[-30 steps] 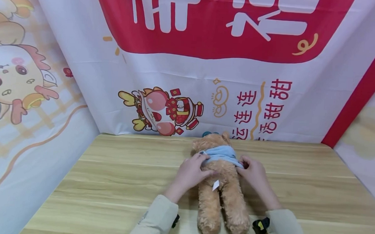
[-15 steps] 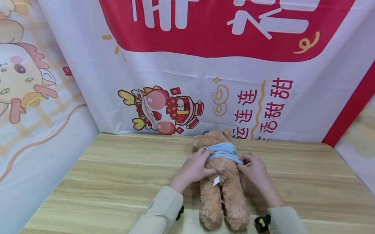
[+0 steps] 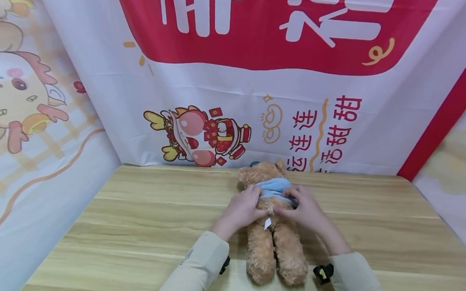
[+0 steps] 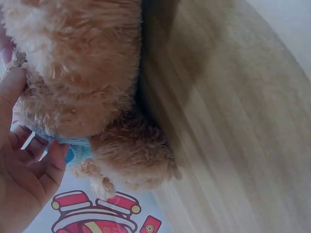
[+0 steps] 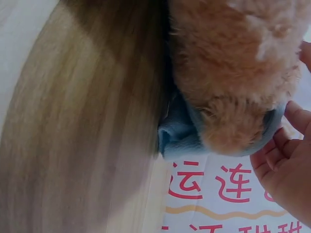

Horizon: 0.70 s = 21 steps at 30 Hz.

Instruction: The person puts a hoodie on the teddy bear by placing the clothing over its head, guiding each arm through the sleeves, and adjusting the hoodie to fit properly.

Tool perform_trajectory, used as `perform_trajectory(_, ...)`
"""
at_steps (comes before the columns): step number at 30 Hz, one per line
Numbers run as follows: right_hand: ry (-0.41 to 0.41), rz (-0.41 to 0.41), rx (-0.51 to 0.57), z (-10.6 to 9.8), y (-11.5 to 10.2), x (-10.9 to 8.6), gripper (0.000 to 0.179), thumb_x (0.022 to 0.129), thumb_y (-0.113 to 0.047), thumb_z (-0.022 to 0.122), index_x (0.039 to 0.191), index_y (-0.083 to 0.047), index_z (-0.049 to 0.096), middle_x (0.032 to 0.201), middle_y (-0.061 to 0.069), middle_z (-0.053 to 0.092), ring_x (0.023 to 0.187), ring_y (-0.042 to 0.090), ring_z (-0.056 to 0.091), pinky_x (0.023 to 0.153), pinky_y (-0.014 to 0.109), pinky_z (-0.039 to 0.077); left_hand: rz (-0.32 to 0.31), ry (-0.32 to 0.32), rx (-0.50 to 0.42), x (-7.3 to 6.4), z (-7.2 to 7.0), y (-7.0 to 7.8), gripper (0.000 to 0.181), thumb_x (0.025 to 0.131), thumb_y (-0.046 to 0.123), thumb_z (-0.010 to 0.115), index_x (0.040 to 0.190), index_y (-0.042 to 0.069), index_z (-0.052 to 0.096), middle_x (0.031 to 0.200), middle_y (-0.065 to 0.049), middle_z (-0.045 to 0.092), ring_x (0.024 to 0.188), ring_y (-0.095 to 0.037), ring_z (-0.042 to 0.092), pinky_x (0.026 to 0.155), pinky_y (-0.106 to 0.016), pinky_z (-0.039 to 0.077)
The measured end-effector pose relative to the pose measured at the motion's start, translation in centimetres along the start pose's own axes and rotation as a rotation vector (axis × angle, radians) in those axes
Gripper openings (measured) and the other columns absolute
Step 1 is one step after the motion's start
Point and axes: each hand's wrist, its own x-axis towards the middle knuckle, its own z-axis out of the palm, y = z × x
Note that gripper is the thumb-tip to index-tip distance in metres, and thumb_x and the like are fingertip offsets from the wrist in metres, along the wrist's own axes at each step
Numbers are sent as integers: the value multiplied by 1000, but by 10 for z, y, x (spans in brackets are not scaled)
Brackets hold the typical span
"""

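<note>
A light-brown plush bear [image 3: 261,259] lies on the table, head away and legs toward me; a white tag [image 3: 267,223] shows at its rear. Light-blue cloth clothing [image 3: 272,188] is bunched around its upper body. My left hand [image 3: 242,209] holds the clothing's left side with curled fingers, thumb on the fur. On the other side my right hand [image 3: 306,211] has its fingers curled on the lower hem, thumb over the bear's lower back. The right wrist view shows the blue cloth [image 5: 182,131] around a furry part, the hand's fingertips at its edge. Its underside is hidden.
The wood-grain table [image 3: 153,229] extends on both sides of the bear. Behind its far edge hangs a white and red printed banner [image 3: 256,83], close to the bear's head. Another printed cloth [image 3: 36,205] hangs at the left.
My right hand has moved inward and left along the hem, its thumb now over the bear's back. The left hand stays at the clothing's left side. The bear has barely shifted.
</note>
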Motion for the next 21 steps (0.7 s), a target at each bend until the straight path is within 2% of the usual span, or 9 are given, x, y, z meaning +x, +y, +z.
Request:
perform_trajectory(5,-16,-76,-9,2,3,-1,25,77,-19,79,91,-7,61,99,12,55,93,25,49,78,35,41,4,64,30,-1,7,3,40,83,38,72,107,12,52,99,-4,54,74,-18,57,66,-33,50)
perform_trajectory(9,-24,-145,37,4,6,-3,21,79,-11,76,81,-11,55,90,6,50,86,18,43,72,27,36,-17,77,33,-1,10,5,39,83,38,73,104,14,51,98,-3,53,71,-18,56,63,-32,48)
perform_trajectory(14,-24,-181,116,7,8,-9,22,79,-1,72,76,-13,54,92,5,49,86,16,42,72,23,38,-11,109,41,-1,15,7,37,82,39,73,99,16,49,94,-2,51,68,-16,54,55,-29,43)
perform_trajectory(21,9,-204,148,9,11,-19,24,76,3,71,74,-15,56,95,4,49,91,16,41,73,23,38,-12,202,104,0,20,9,31,80,28,75,96,18,51,93,-1,54,71,-19,61,51,-29,43)
